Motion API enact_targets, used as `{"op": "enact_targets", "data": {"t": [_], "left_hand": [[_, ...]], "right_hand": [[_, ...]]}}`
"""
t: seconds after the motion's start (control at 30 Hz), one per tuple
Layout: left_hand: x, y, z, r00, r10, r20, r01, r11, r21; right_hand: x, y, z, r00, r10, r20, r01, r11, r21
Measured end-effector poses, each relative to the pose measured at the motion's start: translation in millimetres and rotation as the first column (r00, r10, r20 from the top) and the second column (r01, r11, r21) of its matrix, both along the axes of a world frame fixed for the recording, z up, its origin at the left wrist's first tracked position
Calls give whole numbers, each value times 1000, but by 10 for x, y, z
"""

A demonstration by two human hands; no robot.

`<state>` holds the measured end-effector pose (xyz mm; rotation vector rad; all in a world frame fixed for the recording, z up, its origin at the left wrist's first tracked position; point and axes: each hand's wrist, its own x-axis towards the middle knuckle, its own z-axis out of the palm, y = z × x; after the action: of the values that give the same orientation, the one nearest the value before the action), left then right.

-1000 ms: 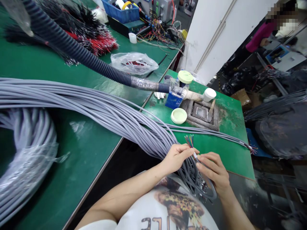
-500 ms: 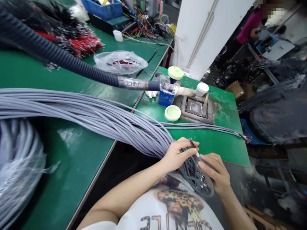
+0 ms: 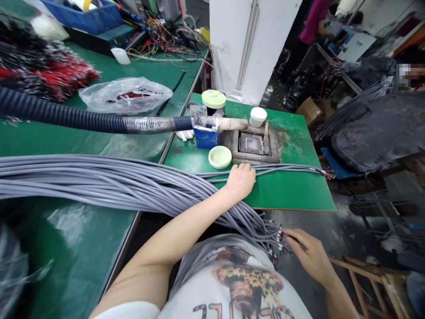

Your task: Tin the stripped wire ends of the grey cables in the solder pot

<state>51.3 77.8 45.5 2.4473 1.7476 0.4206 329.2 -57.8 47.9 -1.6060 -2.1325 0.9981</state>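
Note:
My left hand [image 3: 241, 181] lies over a few grey cables [image 3: 282, 167] on the green board, its fingers curled round them. These cables run right and end in stripped, reddish wires [image 3: 328, 173]. Beneath my left forearm passes a thick bundle of grey cables [image 3: 133, 181]. Its stripped ends [image 3: 280, 239], with white bits and fine wires showing, hang in front of my shirt. My right hand [image 3: 308, 254] is at those ends, thumb and forefinger closed on a cable end; the exact grip is partly hidden.
On the green board [image 3: 299, 190] sit a framed square pot [image 3: 254, 144] with a brush, a ribbed hose [image 3: 152, 125], a blue box [image 3: 206, 137], a pale lid [image 3: 220, 157] and a white tub [image 3: 258, 116]. A plastic bag [image 3: 126, 95] lies farther left. Another person stands at the back right.
My left hand has left the single cable's stripped end and moved up onto the cables on the board. My right hand has moved down to the bundle's ends. The view has shifted.

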Motion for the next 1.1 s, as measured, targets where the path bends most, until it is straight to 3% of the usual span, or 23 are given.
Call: {"op": "enact_targets", "data": {"t": [0.07,0.17,0.27,0.33,0.37,0.4,0.43,0.5,0.57,0.63,0.7,0.73,0.8,0.9,0.97,1.1], "left_hand": [[46,-4,24,1000,-22,-10,22,1000,-6],[47,-145,116,999,-43,31,41,998,44],[-4,-401,196,991,-84,105,77,994,74],[-49,-575,199,982,-116,152,109,993,52],[-74,-651,186,975,-130,181,126,992,32],[-100,-716,169,965,-138,224,140,990,9],[-125,-770,151,947,-140,288,152,988,-18],[-170,-846,131,859,-115,499,179,981,-82],[-192,-884,141,648,-19,762,219,962,-162],[-186,-891,172,340,143,929,264,934,-240],[-159,-877,199,59,304,951,291,906,-308],[-144,-867,205,-47,363,931,299,894,-334],[-124,-848,197,-186,440,878,310,875,-373],[-121,-839,147,-274,496,824,331,853,-404],[-122,-845,110,-297,518,802,360,839,-408],[-96,-864,86,-339,504,795,466,824,-323]], "right_hand": [[-329,143,-28,963,-93,-252,35,973,-227],[-652,474,-101,729,-362,-581,115,901,-418],[-715,881,-100,412,-522,-747,258,853,-454],[-651,1094,-8,241,-519,-820,416,819,-396],[-610,1154,65,197,-470,-860,503,802,-323],[-573,1176,148,200,-400,-895,583,783,-219],[-550,1157,235,259,-331,-907,637,765,-97],[-556,1020,393,515,-269,-814,593,797,113],[-630,816,491,815,-247,-525,382,909,167],[-741,633,519,969,-108,-222,136,984,119],[-849,525,500,997,73,-39,-71,996,60],[-893,499,486,989,146,9,-147,988,38],[-948,486,468,971,232,53,-232,973,-8],[-968,509,479,960,279,2,-278,956,-97],[-972,535,486,952,284,-119,-302,935,-184],[-1051,599,434,908,128,-398,-273,903,-332]]}}
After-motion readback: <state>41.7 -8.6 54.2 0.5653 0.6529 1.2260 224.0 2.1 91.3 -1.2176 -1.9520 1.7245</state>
